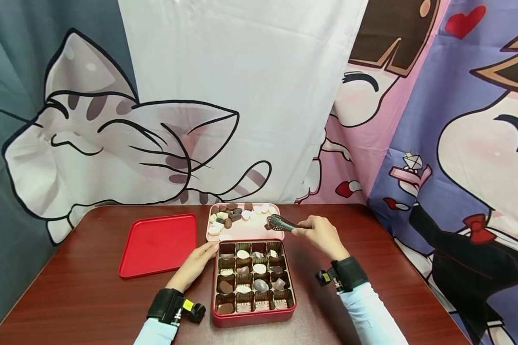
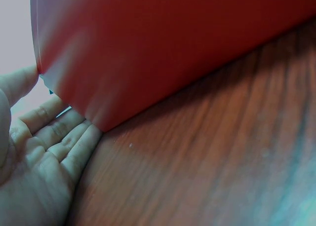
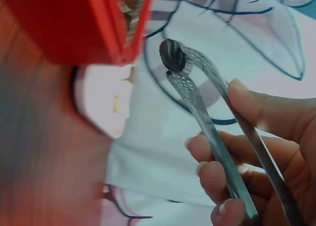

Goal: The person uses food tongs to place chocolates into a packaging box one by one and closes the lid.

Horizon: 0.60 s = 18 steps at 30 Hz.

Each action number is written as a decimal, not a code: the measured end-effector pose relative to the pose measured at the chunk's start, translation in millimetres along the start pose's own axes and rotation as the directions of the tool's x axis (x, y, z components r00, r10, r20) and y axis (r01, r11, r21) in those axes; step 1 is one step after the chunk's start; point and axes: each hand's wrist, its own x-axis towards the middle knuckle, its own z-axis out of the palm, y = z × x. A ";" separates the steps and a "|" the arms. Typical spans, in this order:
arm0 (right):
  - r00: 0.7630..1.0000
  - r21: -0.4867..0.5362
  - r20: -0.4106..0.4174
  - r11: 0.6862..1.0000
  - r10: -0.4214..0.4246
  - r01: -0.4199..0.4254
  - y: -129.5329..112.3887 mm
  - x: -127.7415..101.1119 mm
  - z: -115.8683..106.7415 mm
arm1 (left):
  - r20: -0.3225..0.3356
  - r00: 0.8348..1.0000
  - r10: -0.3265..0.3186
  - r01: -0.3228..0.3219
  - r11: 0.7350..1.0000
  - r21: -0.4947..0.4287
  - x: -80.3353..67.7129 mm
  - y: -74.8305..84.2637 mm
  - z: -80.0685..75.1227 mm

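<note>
The work in hand looks partway through, with sweets both in and out of the box. To the right of the fingertips of the left hand [image 1: 193, 266], a red box [image 1: 253, 318] has sixteen compartments. The three farther rows seem to hold a piece in each. In the nearest row, a brown piece [image 1: 225, 308] fills the left compartment; the other three look bare, though the shiny lining makes that uncertain. Left of the fingers of the right hand [image 1: 320, 235], loose sweets [image 1: 235, 217] remain on a pink tray [image 1: 252, 233]. One dark ridged sweet [image 3: 173, 56] is in the tongs [image 3: 209, 130], not yet set down. Left of the left fingers, a red lid [image 1: 161, 247] lies flat.

The tongs' long axis runs leftward from the right fingers, tips pointing left over the tray. The dark sweet sits at that far end, pinched between perforated tips; its own long axis is hard to tell.

The right thumb and fingers are clamped on the tongs. The left fingers, nearly straight, touch the box's far left corner.
</note>
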 end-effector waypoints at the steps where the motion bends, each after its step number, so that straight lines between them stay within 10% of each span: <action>1: 1.000 0.005 0.000 1.000 -0.010 0.010 -2.1 -2.1 -2.8 | 0.001 1.000 -0.002 0.002 1.000 -0.005 0.0 0.2 0.2; 18: 0.974 0.001 0.082 0.977 -0.211 0.212 -39.3 -49.3 -17.0 | 0.005 1.000 0.006 -0.006 1.000 0.005 1.0 -0.3 0.7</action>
